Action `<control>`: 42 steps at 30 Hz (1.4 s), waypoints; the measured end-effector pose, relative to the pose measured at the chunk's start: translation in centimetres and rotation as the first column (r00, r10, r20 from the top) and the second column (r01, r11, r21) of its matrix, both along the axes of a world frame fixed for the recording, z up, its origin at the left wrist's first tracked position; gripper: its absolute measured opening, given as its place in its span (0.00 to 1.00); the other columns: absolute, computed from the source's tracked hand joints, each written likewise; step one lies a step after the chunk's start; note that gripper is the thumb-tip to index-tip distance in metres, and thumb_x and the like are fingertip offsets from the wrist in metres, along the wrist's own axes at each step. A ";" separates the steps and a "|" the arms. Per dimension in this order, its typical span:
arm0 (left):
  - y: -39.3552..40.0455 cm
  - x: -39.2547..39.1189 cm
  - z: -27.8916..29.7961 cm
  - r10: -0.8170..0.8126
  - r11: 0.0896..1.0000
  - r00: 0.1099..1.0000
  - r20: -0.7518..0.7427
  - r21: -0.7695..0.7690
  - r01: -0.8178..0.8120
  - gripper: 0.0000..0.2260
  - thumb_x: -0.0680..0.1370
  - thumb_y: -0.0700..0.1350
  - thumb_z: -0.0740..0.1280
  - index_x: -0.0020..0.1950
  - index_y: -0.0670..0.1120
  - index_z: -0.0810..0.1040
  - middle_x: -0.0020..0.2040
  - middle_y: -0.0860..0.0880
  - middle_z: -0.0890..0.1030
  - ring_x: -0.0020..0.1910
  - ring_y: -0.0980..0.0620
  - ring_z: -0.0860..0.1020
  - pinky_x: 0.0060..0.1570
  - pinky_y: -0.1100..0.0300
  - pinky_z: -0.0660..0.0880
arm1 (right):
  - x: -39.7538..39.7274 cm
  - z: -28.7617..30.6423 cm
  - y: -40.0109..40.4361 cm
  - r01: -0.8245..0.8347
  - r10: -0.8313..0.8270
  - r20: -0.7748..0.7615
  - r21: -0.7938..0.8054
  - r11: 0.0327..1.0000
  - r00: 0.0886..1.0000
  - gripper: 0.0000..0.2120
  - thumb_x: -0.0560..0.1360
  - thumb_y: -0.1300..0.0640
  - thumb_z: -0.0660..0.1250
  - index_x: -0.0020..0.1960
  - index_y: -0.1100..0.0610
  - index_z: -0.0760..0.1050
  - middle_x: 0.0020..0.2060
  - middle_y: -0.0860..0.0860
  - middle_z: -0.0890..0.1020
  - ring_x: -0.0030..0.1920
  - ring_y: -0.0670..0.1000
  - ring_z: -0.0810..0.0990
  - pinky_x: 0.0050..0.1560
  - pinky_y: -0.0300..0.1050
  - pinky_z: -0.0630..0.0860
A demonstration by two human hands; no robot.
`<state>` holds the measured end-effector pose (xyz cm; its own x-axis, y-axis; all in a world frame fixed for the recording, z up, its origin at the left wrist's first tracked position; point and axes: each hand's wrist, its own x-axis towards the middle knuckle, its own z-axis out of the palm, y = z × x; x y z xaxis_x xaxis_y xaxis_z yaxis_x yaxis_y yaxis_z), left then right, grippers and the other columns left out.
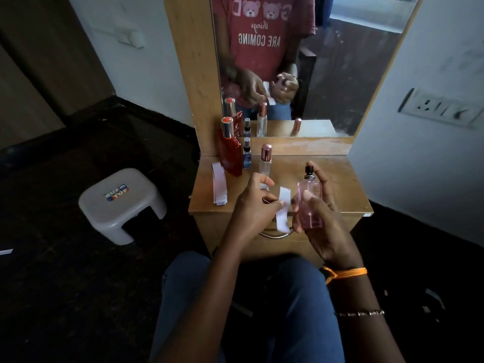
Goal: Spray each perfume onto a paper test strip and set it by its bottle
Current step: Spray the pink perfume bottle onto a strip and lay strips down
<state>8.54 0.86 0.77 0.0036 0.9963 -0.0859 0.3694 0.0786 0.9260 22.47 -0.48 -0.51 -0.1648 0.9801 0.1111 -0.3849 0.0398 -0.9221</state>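
Fingers (277,204) of the left hand (251,205) pinch a paper strip (284,208) beside the pink bottle (310,205) gripped by the right hand (324,224) over the surface's (340,179) near edge. Spraying looks imminent; next, press the black nozzle (309,172) toward the strip.

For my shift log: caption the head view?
Right hand aims pink perfume bottle at paper strip in left hand.

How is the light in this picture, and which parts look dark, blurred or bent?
Head view: dim overall; the floor is nearly black, the tabletop and paper strip are better lit, the mirror reflection looks hazy, and the wide lens bends the walls at the edges.
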 end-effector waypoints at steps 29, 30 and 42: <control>-0.7 -1.5 1.1 0.178 0.970 0.953 0.246 -0.205 -0.129 0.11 0.72 0.39 0.71 0.54 0.44 0.81 0.49 0.51 0.81 0.44 0.60 0.78 0.42 0.66 0.76 | -0.6 -1.2 0.6 0.169 -0.401 0.561 0.419 0.892 0.724 0.24 0.72 0.63 0.69 0.63 0.45 0.68 0.53 0.52 0.74 0.44 0.44 0.75 0.42 0.37 0.74; -0.8 -1.5 1.2 0.167 0.969 0.951 0.262 -0.220 -0.110 0.10 0.72 0.38 0.71 0.53 0.44 0.81 0.49 0.51 0.81 0.42 0.60 0.78 0.42 0.66 0.76 | -0.8 -1.2 0.7 0.149 -0.466 0.625 0.491 0.858 0.626 0.25 0.72 0.63 0.70 0.63 0.45 0.68 0.55 0.51 0.74 0.47 0.46 0.75 0.42 0.38 0.75; -0.9 -1.3 0.9 0.156 0.959 0.925 0.346 -0.276 -0.058 0.11 0.72 0.38 0.71 0.55 0.44 0.81 0.45 0.52 0.82 0.44 0.56 0.79 0.45 0.63 0.76 | -1.3 -1.7 0.8 0.056 -0.590 0.780 0.592 0.804 0.210 0.26 0.67 0.65 0.71 0.63 0.53 0.71 0.54 0.54 0.76 0.46 0.57 0.76 0.31 0.40 0.64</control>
<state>7.23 -0.05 1.62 -0.0222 0.9361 -0.3510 -0.0102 0.3508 0.9364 21.14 0.32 -2.26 -0.0883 0.8758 0.4746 0.8212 0.3336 -0.4629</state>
